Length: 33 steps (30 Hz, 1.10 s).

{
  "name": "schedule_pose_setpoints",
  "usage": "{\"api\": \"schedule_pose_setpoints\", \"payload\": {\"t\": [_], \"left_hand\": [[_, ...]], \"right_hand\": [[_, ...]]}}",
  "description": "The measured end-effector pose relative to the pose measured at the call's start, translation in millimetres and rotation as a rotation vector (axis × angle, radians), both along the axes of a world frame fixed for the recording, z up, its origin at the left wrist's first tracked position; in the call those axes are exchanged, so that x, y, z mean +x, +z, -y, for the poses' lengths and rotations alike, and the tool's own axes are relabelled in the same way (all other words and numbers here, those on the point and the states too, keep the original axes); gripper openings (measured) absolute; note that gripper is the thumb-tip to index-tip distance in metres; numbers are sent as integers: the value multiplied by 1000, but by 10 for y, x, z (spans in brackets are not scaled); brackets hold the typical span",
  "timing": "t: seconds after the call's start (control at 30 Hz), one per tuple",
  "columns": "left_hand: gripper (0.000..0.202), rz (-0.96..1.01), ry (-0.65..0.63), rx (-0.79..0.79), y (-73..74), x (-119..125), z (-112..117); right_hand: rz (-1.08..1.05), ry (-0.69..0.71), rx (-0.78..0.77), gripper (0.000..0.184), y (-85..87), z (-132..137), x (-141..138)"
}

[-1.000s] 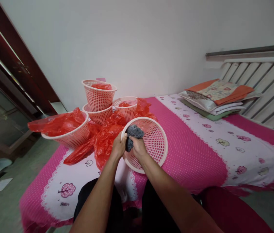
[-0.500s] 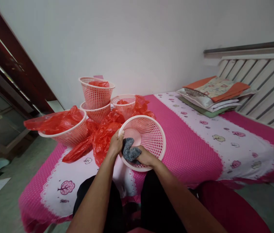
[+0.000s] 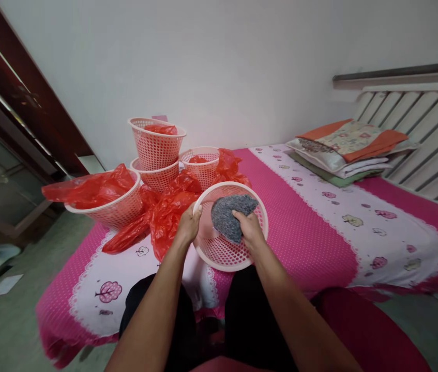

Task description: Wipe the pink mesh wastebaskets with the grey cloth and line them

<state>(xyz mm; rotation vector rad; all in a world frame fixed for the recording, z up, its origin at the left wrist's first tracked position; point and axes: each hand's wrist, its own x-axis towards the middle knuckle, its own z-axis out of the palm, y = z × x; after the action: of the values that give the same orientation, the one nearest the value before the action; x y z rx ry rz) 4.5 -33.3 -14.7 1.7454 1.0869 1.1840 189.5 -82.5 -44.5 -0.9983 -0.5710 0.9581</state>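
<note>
My left hand grips the left rim of a pink plastic mesh basket, which is tilted so its opening faces me. My right hand is inside the basket, closed on a grey cloth that it presses against the basket's inner wall. The basket is held just above the near edge of a bed with a pink and white cover.
More pink mesh baskets stand stacked at the bed's far left, with red plastic bags in and around them. A wide basket holds a red bag. Folded bedding lies at the right, by a slatted headboard.
My right hand has carried the grey cloth from the basket's lower left rim up into its middle, spreading it flat. My left hand stays on the rim.
</note>
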Motion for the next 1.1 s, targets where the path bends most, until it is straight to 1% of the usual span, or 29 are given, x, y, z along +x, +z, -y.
{"api": "schedule_pose_setpoints", "payload": {"t": [0.1, 0.17, 0.27, 0.33, 0.4, 0.53, 0.63, 0.77, 0.87, 0.97, 1.03, 1.1], "left_hand": [[45, -10, -29, 10, 30, 8, 23], [46, -27, -41, 9, 39, 4, 27], [47, -40, -16, -5, 33, -12, 15], [45, -27, -3, -10, 19, -22, 4], [44, -13, 2, -14, 1, -27, -3], [46, 6, 19, -39, -31, -30, -11], [48, 9, 23, -1, -47, -33, -26], [50, 26, -16, 16, -62, -27, -47], [47, 45, -38, 9, -63, -16, -46], [38, 19, -7, -2, -49, -10, -32], [43, -22, 21, -11, -39, -12, -22], [52, -55, 38, -12, -32, -15, -16]], "right_hand": [[16, 72, 13, 18, 137, -132, -367], [49, 101, 31, 18, 175, -162, -596], [151, 150, 32, 26, 135, -101, -837], [258, 193, 10, 28, 77, -4, -910], [368, 240, -4, 30, 28, 115, -921], [618, 357, 69, 30, -20, 376, -836], [835, 447, 94, 28, -61, 596, -716], [1162, 533, 105, 44, -180, 880, -493], [1401, 589, -4, 46, -276, 1024, -286], [1613, 608, -167, 41, -332, 1104, -55], [1696, 567, -245, 39, -354, 1136, 104], [1688, 479, -266, 39, -378, 1156, 258]]}}
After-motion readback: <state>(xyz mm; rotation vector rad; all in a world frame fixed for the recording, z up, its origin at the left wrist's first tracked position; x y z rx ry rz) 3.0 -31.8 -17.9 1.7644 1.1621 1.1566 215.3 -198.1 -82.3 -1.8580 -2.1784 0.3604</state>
